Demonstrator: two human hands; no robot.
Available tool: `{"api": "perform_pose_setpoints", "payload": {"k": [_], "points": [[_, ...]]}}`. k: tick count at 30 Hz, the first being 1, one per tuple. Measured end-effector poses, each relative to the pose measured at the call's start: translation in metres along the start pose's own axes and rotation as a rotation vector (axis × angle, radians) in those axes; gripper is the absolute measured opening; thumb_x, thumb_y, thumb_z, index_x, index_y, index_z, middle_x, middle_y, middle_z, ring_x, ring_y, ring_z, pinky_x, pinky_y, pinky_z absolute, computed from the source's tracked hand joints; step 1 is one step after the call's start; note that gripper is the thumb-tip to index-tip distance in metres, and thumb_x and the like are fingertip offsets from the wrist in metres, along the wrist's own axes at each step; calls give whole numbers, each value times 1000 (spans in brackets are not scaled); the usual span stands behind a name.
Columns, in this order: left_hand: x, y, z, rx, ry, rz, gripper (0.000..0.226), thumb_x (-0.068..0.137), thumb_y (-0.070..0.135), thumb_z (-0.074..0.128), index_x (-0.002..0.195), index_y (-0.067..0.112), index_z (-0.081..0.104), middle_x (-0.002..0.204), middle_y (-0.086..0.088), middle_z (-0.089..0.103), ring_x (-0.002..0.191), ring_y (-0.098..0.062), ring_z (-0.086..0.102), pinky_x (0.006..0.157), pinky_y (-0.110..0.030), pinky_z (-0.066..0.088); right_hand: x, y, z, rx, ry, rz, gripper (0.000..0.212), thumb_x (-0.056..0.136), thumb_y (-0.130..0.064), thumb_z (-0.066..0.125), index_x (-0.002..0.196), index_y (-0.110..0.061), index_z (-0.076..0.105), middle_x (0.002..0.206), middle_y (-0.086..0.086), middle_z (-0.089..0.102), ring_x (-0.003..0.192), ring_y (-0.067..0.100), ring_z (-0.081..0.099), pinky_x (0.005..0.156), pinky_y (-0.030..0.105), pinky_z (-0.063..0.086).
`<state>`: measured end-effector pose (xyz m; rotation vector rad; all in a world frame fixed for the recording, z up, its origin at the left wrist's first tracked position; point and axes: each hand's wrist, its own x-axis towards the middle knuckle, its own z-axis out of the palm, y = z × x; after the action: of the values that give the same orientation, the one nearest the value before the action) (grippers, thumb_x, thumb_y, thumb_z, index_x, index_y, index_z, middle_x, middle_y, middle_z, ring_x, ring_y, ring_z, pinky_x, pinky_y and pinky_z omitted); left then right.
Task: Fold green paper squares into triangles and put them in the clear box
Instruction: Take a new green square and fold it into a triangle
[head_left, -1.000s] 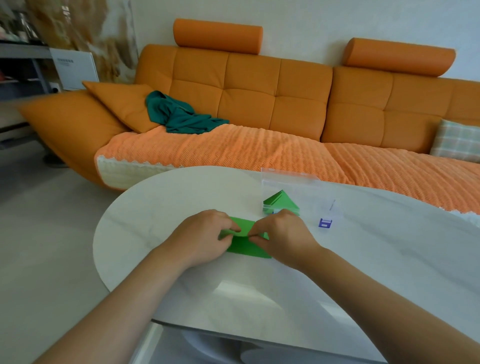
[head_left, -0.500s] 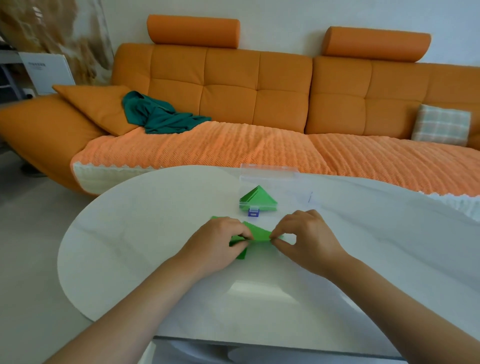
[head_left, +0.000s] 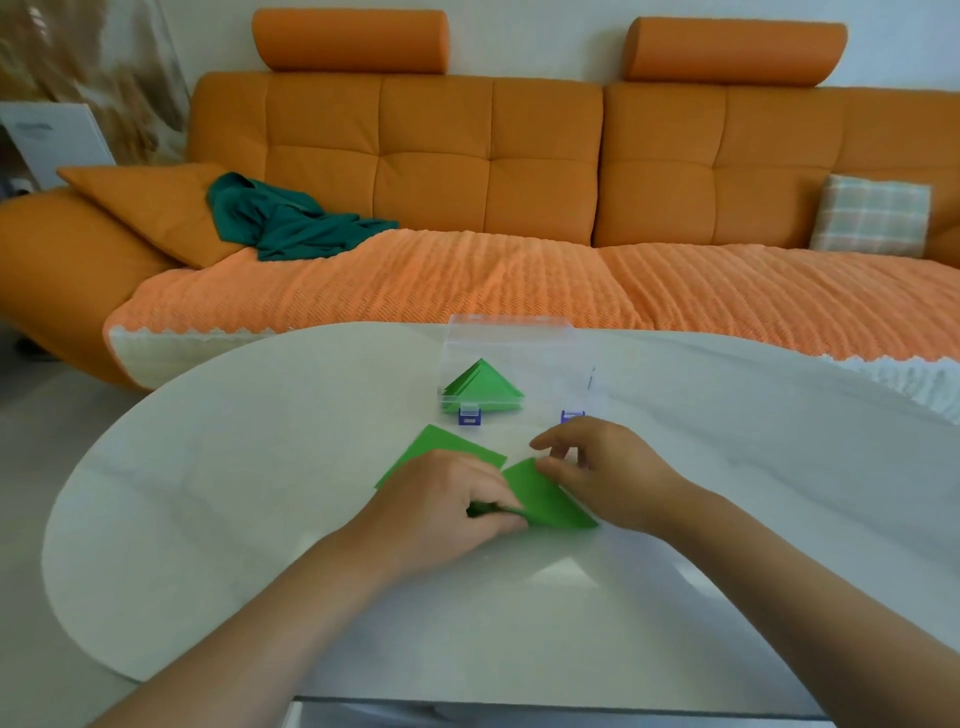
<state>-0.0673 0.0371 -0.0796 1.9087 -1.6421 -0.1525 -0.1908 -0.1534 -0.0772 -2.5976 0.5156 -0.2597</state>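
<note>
Folded green triangle (head_left: 548, 503) on table (head_left: 208, 467) just in front of clear box (head_left: 511, 332). Left hand (head_left: 441, 512) pinches its near-left corner, right hand (head_left: 608, 473) loose, thumb touching its top corner. Finished triangles (head_left: 480, 389) inside the box, flat green squares (head_left: 441, 448) front-left of it

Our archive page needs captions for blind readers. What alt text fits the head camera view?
A person's left hand pinches a folded green triangle on a white table while the right hand touches its top corner. Flat green paper lies under the left hand, and a clear box behind holds finished triangles; an orange sofa stands beyond.
</note>
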Motion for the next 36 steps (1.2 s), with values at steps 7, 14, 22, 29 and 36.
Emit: {"api": "perform_pose_setpoints", "payload": {"k": [7, 14, 22, 29, 36], "points": [[-4, 5, 8, -11, -27, -18, 20, 78, 47, 70, 90, 33, 78, 88, 20, 72, 87, 2, 64, 75, -31, 53, 3, -2, -2, -124, -40, -33, 26, 88, -46, 67, 110, -35, 71, 109, -11, 54, 95, 13, 56, 86, 29, 46], [-4, 9, 6, 37, -97, 27, 17, 83, 39, 69, 95, 31, 78, 90, 15, 72, 89, -2, 62, 77, -28, 51, 2, -4, -6, -148, -64, -56, 3, 87, -42, 67, 88, -39, 65, 96, -16, 52, 82, 5, 53, 80, 27, 45], [8, 5, 9, 26, 22, -52, 14, 87, 38, 71, 88, 26, 77, 123, 25, 48, 122, 10, 35, 100, -13, 28, -6, -13, -10, 283, -26, 28, 13, 88, -23, 70, 92, -31, 61, 78, -9, 66, 70, 6, 59, 75, 31, 52], [20, 8, 7, -155, 40, -225, 10, 86, 34, 72, 84, 24, 73, 125, 26, 56, 115, 7, 49, 97, -20, 35, -12, -19, -14, 562, 76, 81, 37, 80, -7, 76, 109, -28, 66, 79, -3, 75, 77, 15, 71, 81, 32, 57], [25, 16, 7, -324, 91, -319, 5, 86, 33, 73, 84, 30, 70, 72, 7, 67, 63, -6, 58, 64, -34, 48, -18, -27, -23, 730, 26, 205, 18, 88, -31, 70, 106, -26, 72, 84, -3, 75, 71, 5, 66, 72, 24, 53]]}}
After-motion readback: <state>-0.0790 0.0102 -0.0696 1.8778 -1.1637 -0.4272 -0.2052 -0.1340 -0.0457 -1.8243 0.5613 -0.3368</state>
